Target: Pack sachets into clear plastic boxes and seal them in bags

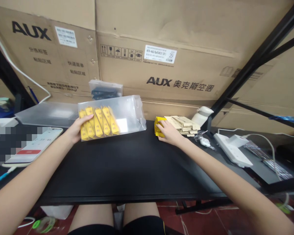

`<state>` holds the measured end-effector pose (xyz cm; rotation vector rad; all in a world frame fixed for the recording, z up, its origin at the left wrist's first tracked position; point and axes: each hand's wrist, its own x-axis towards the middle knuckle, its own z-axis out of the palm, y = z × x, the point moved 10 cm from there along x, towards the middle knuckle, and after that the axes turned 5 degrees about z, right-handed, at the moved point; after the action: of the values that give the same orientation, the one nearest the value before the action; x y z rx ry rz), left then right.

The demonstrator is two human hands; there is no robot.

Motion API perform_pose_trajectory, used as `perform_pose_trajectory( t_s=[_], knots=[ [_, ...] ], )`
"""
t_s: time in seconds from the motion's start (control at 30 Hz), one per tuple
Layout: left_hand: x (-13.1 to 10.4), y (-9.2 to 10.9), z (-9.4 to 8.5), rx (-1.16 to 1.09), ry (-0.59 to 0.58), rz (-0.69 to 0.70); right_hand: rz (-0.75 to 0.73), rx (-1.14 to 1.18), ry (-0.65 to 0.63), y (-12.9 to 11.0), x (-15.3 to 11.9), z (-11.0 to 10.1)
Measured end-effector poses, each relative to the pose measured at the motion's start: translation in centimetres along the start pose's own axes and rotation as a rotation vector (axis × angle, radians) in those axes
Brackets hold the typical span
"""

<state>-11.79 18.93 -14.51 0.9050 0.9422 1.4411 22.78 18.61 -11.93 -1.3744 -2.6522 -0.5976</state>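
Note:
My left hand [78, 129] grips the left end of a clear plastic box [129, 112], tilted up above the black table. Several yellow packets [99, 122] stand in a slanted row in its left part, while its right part shows only clear plastic. Over on the right, my right hand [170, 130] has its fingers curled on more yellow packets [159, 125] lying on the table. Just beside them is a pile of cream-coloured packets [186, 123], partly behind that hand.
Large cardboard boxes [127, 75] wall off the back. A phone [36, 145] and a clear plastic lid-like sheet [51, 112] lie left. A white bottle [202, 116], keys with a white fob [204, 142] and a power strip [232, 150] are right. Black metal frame bars [254, 65] slant along the right.

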Motion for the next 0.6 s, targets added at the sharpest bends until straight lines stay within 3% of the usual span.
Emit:
perform_pose_trajectory(
  t_s=[0.17,0.43,0.53,0.6],
  knots=[
    [0.4,-0.1,-0.6,0.081,0.03,0.029,-0.003,0.077,0.023,2.3,0.3,1.5],
    [0.4,-0.6,-0.3,0.046,0.015,0.004,-0.026,0.107,0.011,3.5,0.0,2.9],
    [0.2,-0.7,0.0,0.048,0.016,-0.002,-0.005,0.208,0.029,3.5,0.3,1.8],
    [0.0,-0.7,0.2,0.058,0.007,0.0,0.062,0.344,0.141,3.3,0.3,-0.3]
  ],
)
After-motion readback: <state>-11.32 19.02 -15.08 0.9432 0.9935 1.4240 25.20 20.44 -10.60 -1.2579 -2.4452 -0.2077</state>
